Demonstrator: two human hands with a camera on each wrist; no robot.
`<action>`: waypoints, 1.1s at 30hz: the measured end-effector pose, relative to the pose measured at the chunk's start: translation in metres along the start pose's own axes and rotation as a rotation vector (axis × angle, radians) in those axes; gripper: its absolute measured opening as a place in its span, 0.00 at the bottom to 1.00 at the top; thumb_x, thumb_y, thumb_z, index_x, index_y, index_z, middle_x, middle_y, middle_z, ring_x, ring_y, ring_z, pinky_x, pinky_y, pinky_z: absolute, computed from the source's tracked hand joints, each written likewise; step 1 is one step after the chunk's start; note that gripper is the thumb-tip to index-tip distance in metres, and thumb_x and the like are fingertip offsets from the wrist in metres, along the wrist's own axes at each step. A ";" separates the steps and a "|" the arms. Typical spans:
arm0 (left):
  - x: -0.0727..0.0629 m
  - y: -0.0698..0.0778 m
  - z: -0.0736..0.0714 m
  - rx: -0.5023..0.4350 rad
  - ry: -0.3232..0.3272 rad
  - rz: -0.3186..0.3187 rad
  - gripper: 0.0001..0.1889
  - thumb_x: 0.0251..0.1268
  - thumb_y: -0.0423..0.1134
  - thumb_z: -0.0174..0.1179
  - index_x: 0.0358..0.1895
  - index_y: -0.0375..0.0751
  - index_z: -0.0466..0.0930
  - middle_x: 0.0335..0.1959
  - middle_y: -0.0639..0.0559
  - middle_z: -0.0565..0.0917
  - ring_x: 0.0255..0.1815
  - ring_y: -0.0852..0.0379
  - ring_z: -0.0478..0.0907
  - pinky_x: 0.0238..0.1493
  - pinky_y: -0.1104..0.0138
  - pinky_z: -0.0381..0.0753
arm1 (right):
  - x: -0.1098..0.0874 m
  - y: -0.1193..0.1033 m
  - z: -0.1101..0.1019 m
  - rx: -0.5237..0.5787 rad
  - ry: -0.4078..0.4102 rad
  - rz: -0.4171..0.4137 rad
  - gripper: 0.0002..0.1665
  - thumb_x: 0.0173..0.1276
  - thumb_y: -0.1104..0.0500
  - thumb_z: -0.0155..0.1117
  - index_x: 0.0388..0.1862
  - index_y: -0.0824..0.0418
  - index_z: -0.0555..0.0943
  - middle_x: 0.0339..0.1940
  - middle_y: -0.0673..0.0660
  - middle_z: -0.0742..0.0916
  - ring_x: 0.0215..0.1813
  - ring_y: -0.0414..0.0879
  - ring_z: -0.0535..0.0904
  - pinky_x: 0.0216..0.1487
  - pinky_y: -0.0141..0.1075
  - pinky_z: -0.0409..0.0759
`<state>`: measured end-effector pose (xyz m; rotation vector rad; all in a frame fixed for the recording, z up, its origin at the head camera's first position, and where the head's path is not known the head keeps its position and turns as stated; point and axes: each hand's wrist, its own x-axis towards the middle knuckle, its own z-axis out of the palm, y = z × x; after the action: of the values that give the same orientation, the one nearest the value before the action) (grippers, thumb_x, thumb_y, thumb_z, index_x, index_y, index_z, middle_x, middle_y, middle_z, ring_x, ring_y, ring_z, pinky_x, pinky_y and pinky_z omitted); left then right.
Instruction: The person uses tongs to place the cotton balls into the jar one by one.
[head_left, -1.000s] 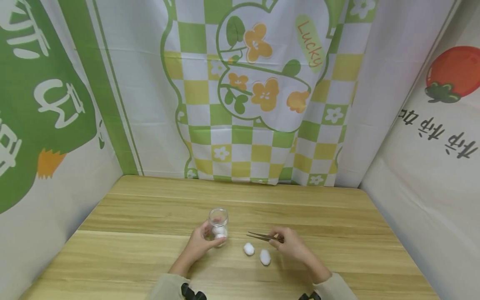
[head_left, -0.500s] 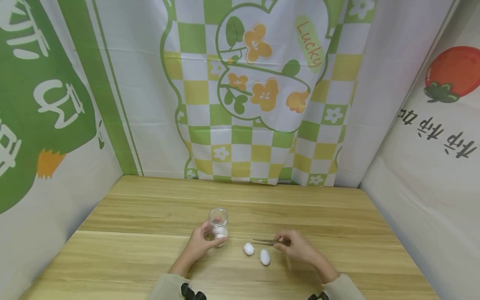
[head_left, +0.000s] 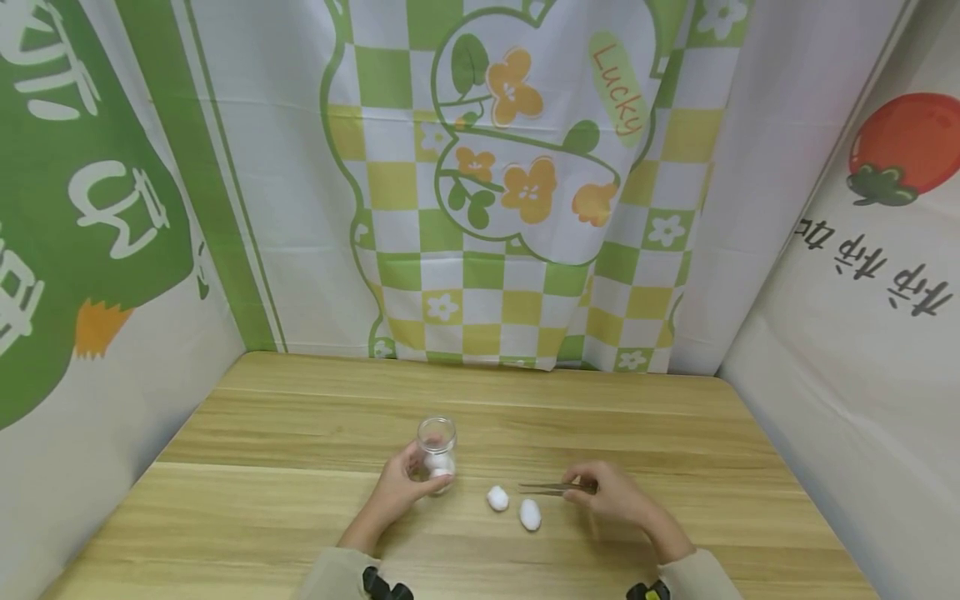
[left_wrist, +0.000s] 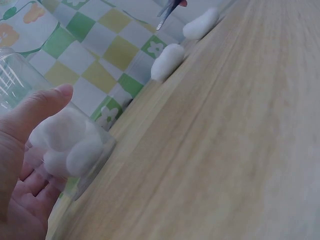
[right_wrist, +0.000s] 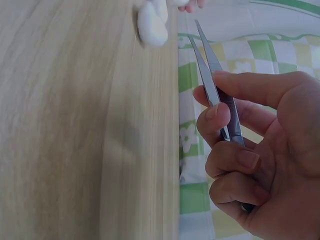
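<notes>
Left fingers are clasping a jar, right fingers pinching tweezers. I'm worrying slack squeezing could drop white balls.

Right hand grips the metal tweezers here, fingers curled round the handles, two slim tips parted and pointing out past the hand! Beyond the tips, apart from them, white oval balls lie on the table; behind the hand, checked cloth.

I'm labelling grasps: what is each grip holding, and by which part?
The left grip holds the clear jar by its side wall. The right grip holds the tweezers by their middle and back, tips free.
</notes>
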<state>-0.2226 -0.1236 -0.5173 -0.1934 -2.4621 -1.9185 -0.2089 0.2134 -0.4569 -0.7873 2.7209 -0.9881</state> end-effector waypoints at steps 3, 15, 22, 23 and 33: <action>0.000 -0.001 0.001 -0.003 0.007 0.003 0.31 0.47 0.35 0.74 0.59 0.41 0.75 0.53 0.41 0.85 0.54 0.50 0.81 0.61 0.56 0.78 | -0.002 0.004 -0.001 -0.011 -0.010 -0.012 0.13 0.65 0.57 0.64 0.41 0.66 0.83 0.22 0.51 0.82 0.25 0.28 0.66 0.27 0.24 0.69; 0.000 0.001 0.000 -0.006 -0.002 0.000 0.31 0.49 0.37 0.73 0.60 0.40 0.74 0.55 0.41 0.83 0.58 0.46 0.79 0.65 0.47 0.75 | -0.010 0.018 0.005 0.006 -0.026 0.045 0.14 0.66 0.53 0.64 0.42 0.62 0.83 0.22 0.48 0.80 0.25 0.30 0.67 0.27 0.25 0.68; 0.000 0.000 0.000 -0.004 -0.003 -0.004 0.31 0.49 0.37 0.73 0.59 0.41 0.75 0.54 0.42 0.84 0.56 0.48 0.80 0.63 0.49 0.76 | -0.011 0.022 0.009 0.037 -0.033 0.053 0.12 0.66 0.53 0.64 0.40 0.60 0.83 0.21 0.47 0.79 0.24 0.29 0.67 0.27 0.26 0.67; 0.000 0.000 0.000 -0.002 -0.002 -0.005 0.31 0.49 0.37 0.73 0.60 0.41 0.75 0.54 0.42 0.84 0.56 0.48 0.80 0.63 0.49 0.76 | -0.011 0.022 0.009 0.042 -0.034 0.050 0.11 0.66 0.54 0.64 0.39 0.61 0.83 0.20 0.47 0.79 0.23 0.29 0.67 0.26 0.26 0.67; 0.000 0.000 0.000 -0.001 -0.004 -0.010 0.31 0.50 0.37 0.73 0.60 0.42 0.74 0.54 0.43 0.84 0.56 0.48 0.80 0.63 0.50 0.76 | -0.012 0.022 0.012 0.096 -0.066 0.042 0.12 0.66 0.54 0.63 0.40 0.62 0.83 0.19 0.50 0.80 0.22 0.29 0.67 0.24 0.25 0.68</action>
<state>-0.2225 -0.1236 -0.5175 -0.1856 -2.4701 -1.9249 -0.2040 0.2272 -0.4809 -0.7294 2.6020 -1.0559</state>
